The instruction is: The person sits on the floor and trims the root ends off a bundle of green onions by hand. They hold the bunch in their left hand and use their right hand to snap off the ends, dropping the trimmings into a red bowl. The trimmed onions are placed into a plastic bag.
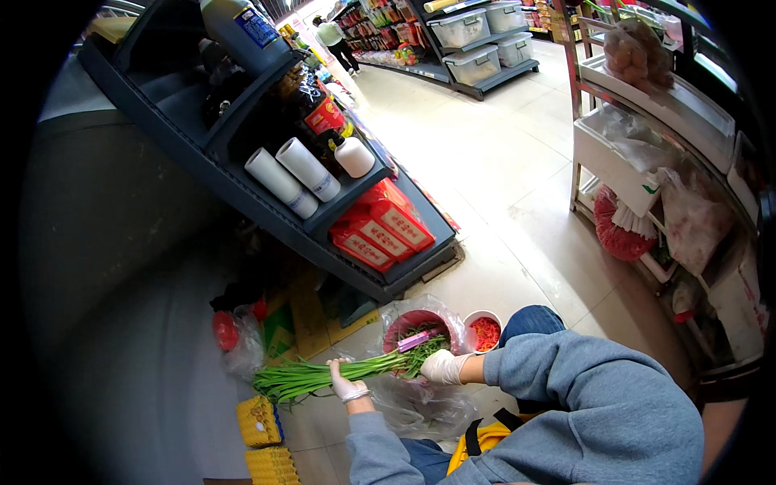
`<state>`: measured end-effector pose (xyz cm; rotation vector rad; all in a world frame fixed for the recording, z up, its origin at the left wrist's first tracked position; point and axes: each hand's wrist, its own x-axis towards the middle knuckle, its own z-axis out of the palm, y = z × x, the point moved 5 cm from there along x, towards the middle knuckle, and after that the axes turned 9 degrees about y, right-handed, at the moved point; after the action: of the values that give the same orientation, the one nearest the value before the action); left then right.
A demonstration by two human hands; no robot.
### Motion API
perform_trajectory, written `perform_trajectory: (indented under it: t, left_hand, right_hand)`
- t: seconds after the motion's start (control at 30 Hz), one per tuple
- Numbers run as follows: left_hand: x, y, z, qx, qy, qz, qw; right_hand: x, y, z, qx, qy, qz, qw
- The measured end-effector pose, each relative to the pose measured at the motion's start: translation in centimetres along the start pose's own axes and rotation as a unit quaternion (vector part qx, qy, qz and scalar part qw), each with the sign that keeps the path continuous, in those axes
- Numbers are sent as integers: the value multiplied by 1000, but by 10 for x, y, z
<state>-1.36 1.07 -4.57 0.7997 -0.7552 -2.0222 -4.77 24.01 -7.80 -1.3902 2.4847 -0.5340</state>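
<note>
A long bunch of green leafy stalks (pixel 297 379), like garlic chives, lies across my left hand (pixel 347 381), whose gloved fingers are closed around it. My right hand (pixel 444 367), also in a white glove, is at the bunch's other end, beside loose greens; its fingers are partly hidden, so its grip cannot be told. Just behind that end stands a red bin (pixel 418 315) with a clear plastic liner, holding green scraps and a pink-purple item (pixel 418 341). A white tub (pixel 484 315) of red and orange pieces, perhaps ties, stands right of the bin.
Yellow egg trays (pixel 259 424) lie at lower left, near a knotted plastic bag (pixel 242 351). A dark shelf (pixel 357 285) with white rolls (pixel 282 182) and red packs (pixel 382 227) rises ahead. At right stands a rack with foam boxes (pixel 618 163). A person (pixel 335 39) is far off in the aisle.
</note>
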Motion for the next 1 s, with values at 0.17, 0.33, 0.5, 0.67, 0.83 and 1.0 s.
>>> perform_trajectory:
  t: [0.17, 0.33, 0.5, 0.67, 0.83, 1.0]
  left_hand:
    - [-4, 1, 1, 8, 16, 6, 1000]
    - [-3, 3, -2, 5, 22, 10, 1000]
    - [-5, 2, -7, 12, 22, 12, 1000]
    - [1, 13, -4, 35, -42, 22, 998]
    - [-9, 15, 1, 19, -27, -9, 999]
    - [9, 22, -1, -34, -27, 27, 999]
  right_hand:
    - [0, 1, 4, -1, -9, -9, 1000]
    - [2, 1, 10, -4, -6, -11, 1000]
    - [-1, 1, 15, -14, -11, -16, 1000]
    - [10, 10, 20, -44, 78, -17, 996]
    - [39, 72, 6, -48, 101, 74, 991]
    - [66, 112, 14, -22, 19, 172, 985]
